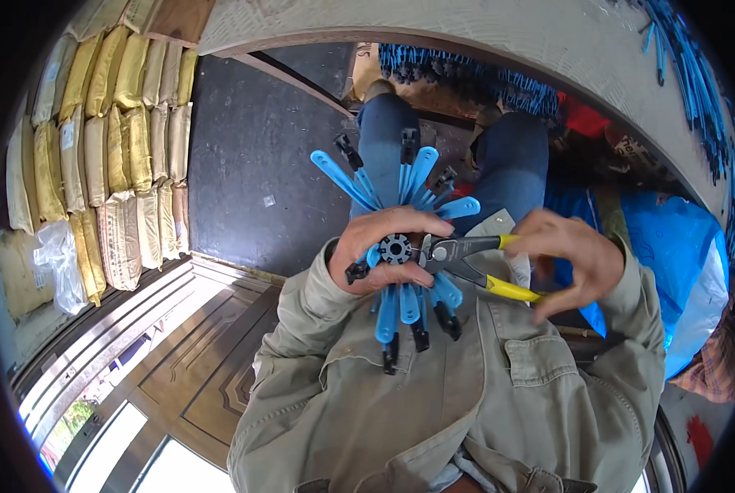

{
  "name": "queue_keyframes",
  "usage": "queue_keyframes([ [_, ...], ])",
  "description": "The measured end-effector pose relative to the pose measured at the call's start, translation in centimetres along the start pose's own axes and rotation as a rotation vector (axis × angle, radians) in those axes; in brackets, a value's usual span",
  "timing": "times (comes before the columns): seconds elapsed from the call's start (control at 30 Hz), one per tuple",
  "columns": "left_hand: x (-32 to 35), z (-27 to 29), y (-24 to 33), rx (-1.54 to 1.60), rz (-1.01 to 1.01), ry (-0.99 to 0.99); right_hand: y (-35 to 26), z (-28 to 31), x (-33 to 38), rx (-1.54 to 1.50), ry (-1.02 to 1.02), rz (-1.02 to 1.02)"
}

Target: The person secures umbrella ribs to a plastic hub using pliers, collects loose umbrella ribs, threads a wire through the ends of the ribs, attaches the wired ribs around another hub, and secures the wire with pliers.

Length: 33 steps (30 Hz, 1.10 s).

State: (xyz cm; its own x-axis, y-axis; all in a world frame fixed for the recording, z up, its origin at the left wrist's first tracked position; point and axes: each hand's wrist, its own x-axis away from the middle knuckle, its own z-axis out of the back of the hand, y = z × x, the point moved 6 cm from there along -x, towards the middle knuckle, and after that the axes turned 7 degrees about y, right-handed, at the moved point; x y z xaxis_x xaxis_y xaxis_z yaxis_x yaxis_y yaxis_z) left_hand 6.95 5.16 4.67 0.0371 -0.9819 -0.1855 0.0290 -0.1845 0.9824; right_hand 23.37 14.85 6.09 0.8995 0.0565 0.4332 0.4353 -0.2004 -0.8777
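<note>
My left hand point(366, 234) is wrapped round a round black hub point(396, 248) in front of my chest. Light-blue plastic arms point(421, 171) fan out from it above and below my fingers, several of them ending in black clips point(391, 353). Its whole shape resembles a folding clip hanger. From the right, my right hand point(581, 256) grips pliers point(509, 287) by their yellow handles, which are spread apart. The jaws lie right beside the hub, near my left fingertips. Whether they bite on anything cannot be made out.
Wrapped packs point(96, 156) are stacked at the left, with a clear plastic bag point(58, 263) hanging there. A grey worktop point(482, 20) curves across the top, bearing blue parts point(692, 90) at right. More blue pieces point(466, 70) lie beyond my knees. A blue sack point(675, 255) stands right.
</note>
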Motion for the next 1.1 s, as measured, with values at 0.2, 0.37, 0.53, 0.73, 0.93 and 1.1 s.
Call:
queue_keyframes([
  [0.2, 0.8, 0.2, 0.3, -0.148, 0.055, 0.201, -1.7, -0.7, -0.4, 1.303, 0.558, 0.398],
  [0.37, 0.8, 0.0, -0.1, -0.101, 0.054, 0.291, -2.2, -0.2, -0.6, 1.422, 0.593, 0.438],
  [0.53, 1.1, 0.4, 0.3, -0.122, 0.016, 0.348, -3.6, -0.6, -1.1, 1.437, 0.620, 0.507],
  [0.73, 1.6, 0.8, 0.4, -0.127, 0.039, 0.357, -1.7, -1.3, -2.3, 1.301, 0.728, 0.604],
  [0.93, 1.2, 0.9, 0.7, -0.097, 0.028, 0.279, -1.9, -0.7, -1.8, 1.382, 0.649, 0.600],
  [1.1, 1.4, 1.0, 0.4, -0.059, 0.021, 0.200, -3.0, -0.5, -1.6, 1.472, 0.584, 0.688],
])
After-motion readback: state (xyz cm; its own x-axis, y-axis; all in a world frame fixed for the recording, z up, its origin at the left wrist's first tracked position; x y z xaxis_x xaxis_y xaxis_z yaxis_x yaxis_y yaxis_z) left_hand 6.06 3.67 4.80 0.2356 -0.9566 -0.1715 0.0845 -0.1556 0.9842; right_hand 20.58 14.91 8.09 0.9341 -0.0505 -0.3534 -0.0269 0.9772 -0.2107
